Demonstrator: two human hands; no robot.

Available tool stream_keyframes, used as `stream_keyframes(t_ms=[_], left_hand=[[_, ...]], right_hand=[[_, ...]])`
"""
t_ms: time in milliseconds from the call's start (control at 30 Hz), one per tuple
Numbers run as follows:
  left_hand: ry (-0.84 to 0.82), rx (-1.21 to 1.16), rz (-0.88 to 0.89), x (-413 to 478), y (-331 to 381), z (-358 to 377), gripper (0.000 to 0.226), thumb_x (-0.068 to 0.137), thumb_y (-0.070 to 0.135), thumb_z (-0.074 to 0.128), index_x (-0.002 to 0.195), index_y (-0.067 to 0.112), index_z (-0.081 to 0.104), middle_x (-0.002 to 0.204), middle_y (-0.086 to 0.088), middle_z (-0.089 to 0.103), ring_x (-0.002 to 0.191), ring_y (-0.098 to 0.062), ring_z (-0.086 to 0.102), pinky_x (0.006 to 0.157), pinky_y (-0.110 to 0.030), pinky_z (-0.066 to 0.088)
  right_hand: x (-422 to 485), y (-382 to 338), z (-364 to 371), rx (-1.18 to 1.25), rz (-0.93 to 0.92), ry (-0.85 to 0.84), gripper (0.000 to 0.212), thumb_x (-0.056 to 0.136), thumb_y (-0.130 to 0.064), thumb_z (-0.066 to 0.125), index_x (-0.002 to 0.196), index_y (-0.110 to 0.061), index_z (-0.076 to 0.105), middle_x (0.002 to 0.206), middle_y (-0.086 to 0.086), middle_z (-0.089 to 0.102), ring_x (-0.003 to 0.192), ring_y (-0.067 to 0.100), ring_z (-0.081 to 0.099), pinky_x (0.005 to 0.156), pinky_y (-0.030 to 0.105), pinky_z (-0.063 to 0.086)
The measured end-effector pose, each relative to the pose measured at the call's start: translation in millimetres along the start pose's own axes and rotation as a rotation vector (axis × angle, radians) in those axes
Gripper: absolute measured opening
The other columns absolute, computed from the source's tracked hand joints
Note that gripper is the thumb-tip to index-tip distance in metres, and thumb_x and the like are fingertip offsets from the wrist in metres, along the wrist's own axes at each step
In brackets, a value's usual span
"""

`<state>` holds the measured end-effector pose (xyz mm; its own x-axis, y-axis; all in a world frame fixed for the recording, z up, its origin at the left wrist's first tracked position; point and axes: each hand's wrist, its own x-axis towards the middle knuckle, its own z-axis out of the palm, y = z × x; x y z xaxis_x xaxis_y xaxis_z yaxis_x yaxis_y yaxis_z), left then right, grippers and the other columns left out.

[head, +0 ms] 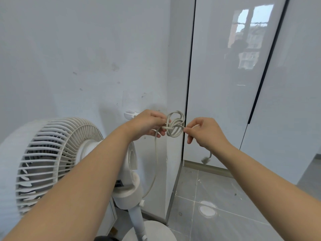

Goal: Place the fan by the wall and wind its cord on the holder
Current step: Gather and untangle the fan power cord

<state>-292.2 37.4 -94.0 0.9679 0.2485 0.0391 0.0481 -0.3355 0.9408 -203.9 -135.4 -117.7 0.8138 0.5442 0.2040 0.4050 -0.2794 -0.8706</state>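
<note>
Fan (57, 160): white, ribbed slatted grille, white pole and round base. Cord (174, 125): off-white, greyish. Holder (130, 114): white, possibly glossy. Wall (78, 58): pale grey-white, faintly scuffed. Cabinet doors (225, 93): glossy white, dark seams. Floor (217, 197): grey tiles, pale grout.
</note>
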Motion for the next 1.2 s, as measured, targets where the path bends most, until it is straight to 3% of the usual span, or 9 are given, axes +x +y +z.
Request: stream_keyframes(t_ms=[100,167,267,367,500,700,833,1033,1200], left_hand=[[-0.070,0.057,0.011,-2.5,0.1,0.4,0.030,0.087,-0.008,0.049,0.081,0.010,0.071,0.071,-0.004,0.066,0.068,-0.016,0.058,0.064,-0.024,0.052],[-0.112,0.087,0.013,-4.0,1.5,2.4,0.031,0.085,-0.012,0.048,0.081,0.008,0.072,0.069,-0.003,0.066,0.068,-0.014,0.057,0.063,-0.023,0.050],[-0.154,0.119,0.003,-5.4,1.6,3.0,0.025,0.083,-0.014,0.048,0.087,-0.003,0.070,0.071,-0.006,0.066,0.068,-0.015,0.059,0.071,-0.028,0.051],[-0.135,0.071,-0.017,-5.8,2.7,2.7,0.020,0.084,-0.011,0.050,0.085,-0.004,0.068,0.068,-0.007,0.067,0.069,-0.019,0.062,0.079,-0.033,0.054],[-0.073,0.058,-0.053,-5.2,3.4,4.4,0.016,0.090,0.004,0.053,0.080,0.003,0.066,0.049,0.002,0.058,0.051,-0.013,0.053,0.061,-0.025,0.053],[-0.113,0.122,-0.106,-4.6,2.1,5.8,0.016,0.088,0.016,0.063,0.078,0.004,0.068,0.055,-0.001,0.057,0.051,-0.014,0.047,0.053,-0.020,0.047],[-0.110,0.179,-0.082,-4.3,2.2,5.7,0.016,0.088,0.013,0.064,0.074,0.006,0.065,0.063,-0.006,0.054,0.054,-0.014,0.049,0.056,-0.022,0.051],[0.070,0.111,-0.020,-0.7,1.1,7.1,0.015,0.088,0.003,0.058,0.074,0.005,0.063,0.070,-0.010,0.064,0.056,-0.013,0.063,0.065,-0.029,0.059],[0.234,0.027,-0.004,2.5,0.6,5.7,0.021,0.092,0.004,0.055,0.071,0.006,0.056,0.067,-0.009,0.058,0.061,-0.016,0.064,0.071,-0.033,0.058]], right_hand=[[0.6,0.7,0.8,0.120,0.010,-0.142,0.040,0.088,-0.009,0.059,0.124,-0.019,0.043,0.066,0.007,0.070,0.034,0.013,0.037,0.037,0.020,0.031],[-0.2,0.8,0.3,0.162,-0.002,-0.302,0.057,0.091,-0.003,0.052,0.136,-0.030,0.032,0.071,0.010,0.069,0.037,0.018,0.039,0.039,0.024,0.033],[-1.2,1.6,0.3,0.118,-0.071,-0.409,0.036,0.093,-0.005,0.048,0.123,-0.022,0.052,0.070,0.010,0.066,0.039,0.020,0.040,0.041,0.027,0.033],[-1.5,0.3,1.5,0.104,-0.086,-0.337,0.018,0.092,-0.007,0.052,0.107,-0.010,0.062,0.067,0.010,0.064,0.037,0.020,0.042,0.039,0.024,0.035],[-2.9,-4.2,0.4,0.087,-0.088,-0.211,0.007,0.089,-0.004,0.056,0.095,-0.004,0.060,0.067,0.013,0.066,0.034,0.016,0.044,0.038,0.020,0.037],[-7.4,-12.0,3.3,-0.003,-0.183,-0.095,0.009,0.085,0.000,0.059,0.085,-0.009,0.060,0.062,0.011,0.062,0.030,0.011,0.046,0.035,0.015,0.034],[-8.1,-11.1,6.3,-0.082,-0.256,-0.065,0.013,0.083,-0.004,0.060,0.081,-0.016,0.059,0.059,0.003,0.056,0.035,0.014,0.051,0.038,0.024,0.042],[-2.7,-0.4,7.1,-0.216,-0.280,-0.010,0.004,0.086,-0.018,0.062,0.086,-0.019,0.059,0.064,0.003,0.060,0.043,0.011,0.058,0.050,0.035,0.055],[-2.5,12.6,12.2,-0.336,-0.343,0.007,0.008,0.086,-0.018,0.058,0.080,-0.015,0.055,0.083,-0.003,0.056,0.068,0.014,0.060,0.066,0.036,0.052]])
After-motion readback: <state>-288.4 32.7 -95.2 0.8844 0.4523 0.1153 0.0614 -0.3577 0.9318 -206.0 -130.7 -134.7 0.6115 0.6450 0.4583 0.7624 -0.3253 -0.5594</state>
